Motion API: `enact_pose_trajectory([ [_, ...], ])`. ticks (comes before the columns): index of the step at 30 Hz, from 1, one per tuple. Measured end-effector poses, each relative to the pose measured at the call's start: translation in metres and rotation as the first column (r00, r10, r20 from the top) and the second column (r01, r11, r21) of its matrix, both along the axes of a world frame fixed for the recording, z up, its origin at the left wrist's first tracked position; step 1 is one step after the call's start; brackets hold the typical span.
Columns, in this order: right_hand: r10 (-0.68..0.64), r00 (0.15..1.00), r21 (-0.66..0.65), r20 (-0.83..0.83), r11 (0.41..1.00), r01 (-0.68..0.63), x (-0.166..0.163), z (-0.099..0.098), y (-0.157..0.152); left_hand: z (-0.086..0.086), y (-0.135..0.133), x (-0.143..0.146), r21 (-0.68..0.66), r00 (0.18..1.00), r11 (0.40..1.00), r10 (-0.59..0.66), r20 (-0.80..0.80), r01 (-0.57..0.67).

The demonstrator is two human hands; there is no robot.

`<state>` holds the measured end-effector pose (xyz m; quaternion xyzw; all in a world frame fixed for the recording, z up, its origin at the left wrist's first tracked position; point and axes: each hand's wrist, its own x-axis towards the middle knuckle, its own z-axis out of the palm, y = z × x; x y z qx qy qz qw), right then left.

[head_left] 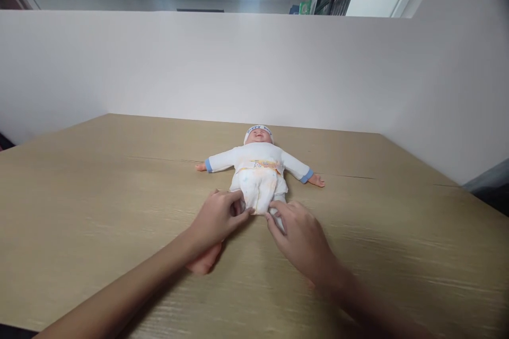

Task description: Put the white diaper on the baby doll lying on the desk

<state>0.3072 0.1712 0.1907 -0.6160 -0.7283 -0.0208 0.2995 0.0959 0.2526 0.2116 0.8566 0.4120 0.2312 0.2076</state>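
A baby doll (259,161) lies on its back in the middle of the wooden table (119,180), arms spread, head away from me. It wears a white top with blue cuffs, a white cap and a white diaper (258,188). My left hand (218,217) pinches the diaper's lower left edge at the doll's crotch. My right hand (298,235) grips the lower right edge beside it. One bare doll foot (204,262) shows under my left wrist; the other leg is hidden by my right hand.
White partition walls (254,68) enclose the table at the back and on both sides. The table's right edge (477,196) drops off to a dark floor. Ceiling lights shine above the partition.
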Motion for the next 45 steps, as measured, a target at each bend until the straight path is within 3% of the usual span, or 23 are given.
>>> enact_pose_trajectory([
  [7, 0.079, 0.995, -0.001, -0.067, 0.997, -0.080, -0.0053, -0.0030, -0.0053, -0.0007, -0.0005, -0.0058, 0.072, 0.996, 0.996, -0.051, 0.076, 0.046],
  [13, 0.093, 0.984, 0.061, -0.149, 0.995, -0.085, -0.0083, -0.0072, -0.0068, -0.0021, -0.0005, -0.0094, 0.033, 0.961, 0.994, -0.107, 0.256, 0.102],
  [19, 0.101, 0.983, 0.023, -0.150, 0.995, -0.099, -0.0065, -0.0052, -0.0033, -0.0019, 0.0003, -0.0094, 0.012, 0.960, 0.994, -0.104, 0.258, 0.105],
  [26, 0.024, 0.961, -0.045, -0.275, 0.998, -0.037, -0.0056, -0.0080, -0.0025, -0.0041, -0.0025, -0.0085, -0.047, 0.970, 0.998, -0.022, 0.243, 0.035],
  [32, -0.058, 0.879, -0.126, -0.472, 0.992, -0.002, 0.0004, -0.0058, -0.0011, -0.0064, -0.0065, -0.0092, -0.094, 0.972, 0.995, 0.065, 0.228, -0.045],
  [39, 0.042, 0.957, -0.052, -0.287, 0.997, -0.059, -0.0023, -0.0065, 0.0005, -0.0045, -0.0019, -0.0050, -0.103, 0.960, 0.994, -0.009, 0.281, 0.040],
  [45, 0.085, 0.975, -0.042, -0.205, 0.994, -0.096, -0.0018, -0.0077, -0.0019, -0.0020, -0.0025, -0.0038, -0.044, 0.974, 0.999, -0.008, 0.226, 0.019],
])
